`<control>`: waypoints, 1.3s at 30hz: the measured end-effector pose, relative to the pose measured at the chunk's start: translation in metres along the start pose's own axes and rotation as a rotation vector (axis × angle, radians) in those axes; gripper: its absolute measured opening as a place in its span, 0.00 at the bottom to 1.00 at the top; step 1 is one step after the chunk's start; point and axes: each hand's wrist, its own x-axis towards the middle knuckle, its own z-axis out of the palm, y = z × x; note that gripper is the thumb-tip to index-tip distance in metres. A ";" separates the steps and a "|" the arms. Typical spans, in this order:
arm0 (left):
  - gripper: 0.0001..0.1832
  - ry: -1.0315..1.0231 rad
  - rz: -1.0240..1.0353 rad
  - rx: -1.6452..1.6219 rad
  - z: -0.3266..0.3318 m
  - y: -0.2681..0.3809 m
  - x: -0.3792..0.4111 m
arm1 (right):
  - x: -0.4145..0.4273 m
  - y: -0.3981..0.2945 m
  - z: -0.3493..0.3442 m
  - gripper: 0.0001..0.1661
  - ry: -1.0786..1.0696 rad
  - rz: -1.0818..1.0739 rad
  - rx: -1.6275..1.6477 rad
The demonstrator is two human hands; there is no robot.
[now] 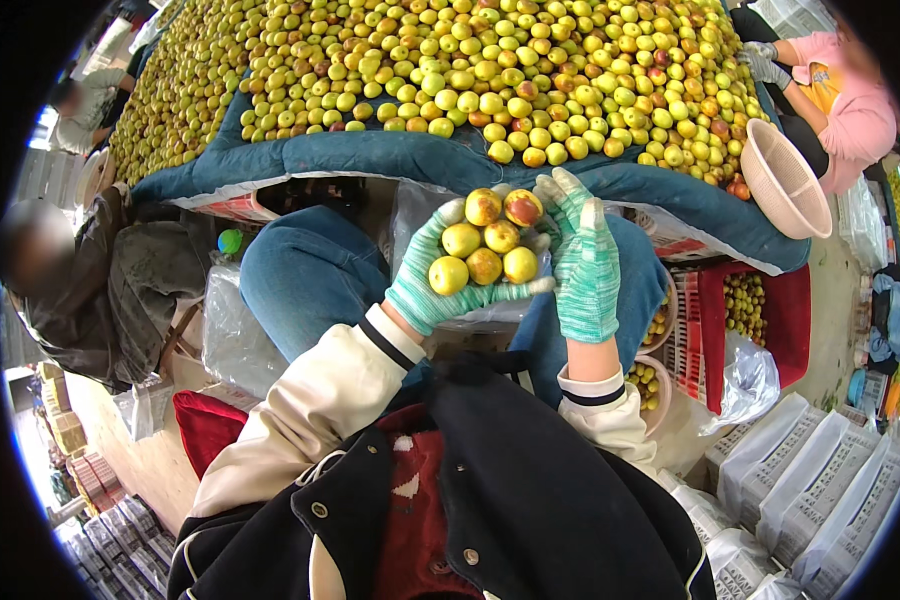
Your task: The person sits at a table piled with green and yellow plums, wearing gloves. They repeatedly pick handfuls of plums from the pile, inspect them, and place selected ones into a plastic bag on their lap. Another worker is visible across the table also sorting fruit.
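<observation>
My left hand (pixel 439 274), in a green-and-white knit glove, is palm up above my lap. Several yellow-green jujubes (pixel 484 266) with reddish-brown patches rest on its palm and fingers. Beside them is my right hand (pixel 585 262), gloved alike, its fingers stretched out towards the far side and nothing seen in its grasp. Its inner side faces the fruit; whether it touches any is unclear. Just beyond both hands, a large heap of loose jujubes (pixel 450 75) lies on a table edged with padded blue cloth (pixel 420 156).
A pink plastic basket (pixel 787 180) leans at the table's right corner. By my right leg stand tubs of jujubes (pixel 649 386) and a crate lined with red cloth (pixel 787 330). Wrapped crates (pixel 810 457) are stacked lower right. People sit at left (pixel 150 277) and right (pixel 855 112).
</observation>
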 end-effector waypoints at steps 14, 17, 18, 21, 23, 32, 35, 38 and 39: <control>0.27 0.207 -0.271 -0.089 0.017 -0.042 -0.002 | -0.018 -0.023 -0.020 0.27 -0.277 0.227 0.378; 0.27 0.270 -0.261 -0.069 0.021 -0.047 -0.005 | -0.021 -0.027 -0.031 0.25 -0.318 0.271 0.234; 0.28 0.281 -0.265 -0.071 0.022 -0.049 -0.005 | -0.021 -0.029 -0.033 0.25 -0.328 0.262 0.190; 0.28 0.251 -0.262 -0.049 0.027 -0.055 -0.002 | -0.030 -0.034 -0.030 0.22 -0.257 0.188 0.262; 0.28 0.228 -0.240 0.026 0.036 -0.061 0.005 | -0.037 -0.033 -0.029 0.20 -0.182 0.046 0.404; 0.24 0.301 -0.622 0.098 0.002 -0.149 0.069 | -0.095 -0.037 -0.133 0.25 0.170 -0.173 0.797; 0.22 0.385 -0.742 0.120 -0.041 -0.212 0.083 | -0.156 -0.025 -0.179 0.29 0.549 -0.209 0.732; 0.21 0.559 -0.861 0.163 -0.087 -0.265 0.084 | -0.223 0.017 -0.243 0.33 0.463 -0.314 0.801; 0.22 0.533 -0.898 0.141 -0.112 -0.280 0.080 | -0.242 0.028 -0.254 0.34 0.505 -0.315 0.806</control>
